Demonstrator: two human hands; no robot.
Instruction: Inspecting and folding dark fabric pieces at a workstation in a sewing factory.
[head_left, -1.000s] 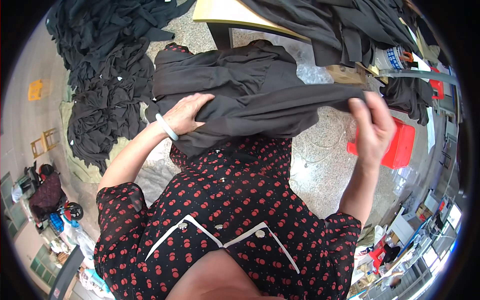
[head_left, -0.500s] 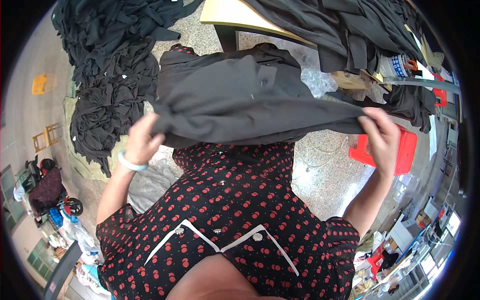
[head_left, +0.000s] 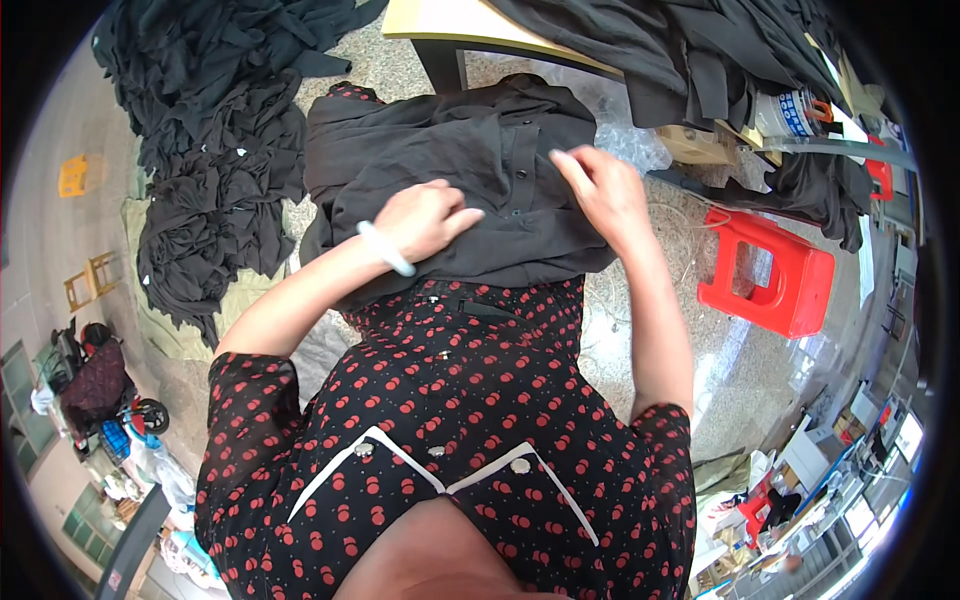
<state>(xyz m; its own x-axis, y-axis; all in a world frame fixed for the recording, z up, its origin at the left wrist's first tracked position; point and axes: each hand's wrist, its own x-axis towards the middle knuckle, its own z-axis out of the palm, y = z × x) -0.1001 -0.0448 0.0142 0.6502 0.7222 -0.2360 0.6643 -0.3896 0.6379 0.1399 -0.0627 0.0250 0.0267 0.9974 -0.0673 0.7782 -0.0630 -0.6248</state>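
Across my lap lies a dark grey buttoned shirt (head_left: 470, 150), folded and crumpled, with its button placket showing on the right half. My left hand (head_left: 425, 218), below a pale bangle (head_left: 385, 248), rests on or just above the cloth, thumb apart from the fingers. Over the shirt's right edge is my right hand (head_left: 605, 195), its fingers loosely stretched toward the placket. Neither hand grips the cloth. Whether the right hand touches the shirt I cannot tell.
Heaps of dark garments (head_left: 215, 170) lie on the floor at the left. Ahead is a table (head_left: 430, 20) with more dark cloth (head_left: 680, 60). A red plastic stool (head_left: 790, 285) stands at the right, near clear plastic wrap (head_left: 635, 125) and a cardboard box (head_left: 700, 147).
The shirt's near edge, stretched between both hands before, now lies down on my lap. Both hands have let go and moved inward over the cloth.
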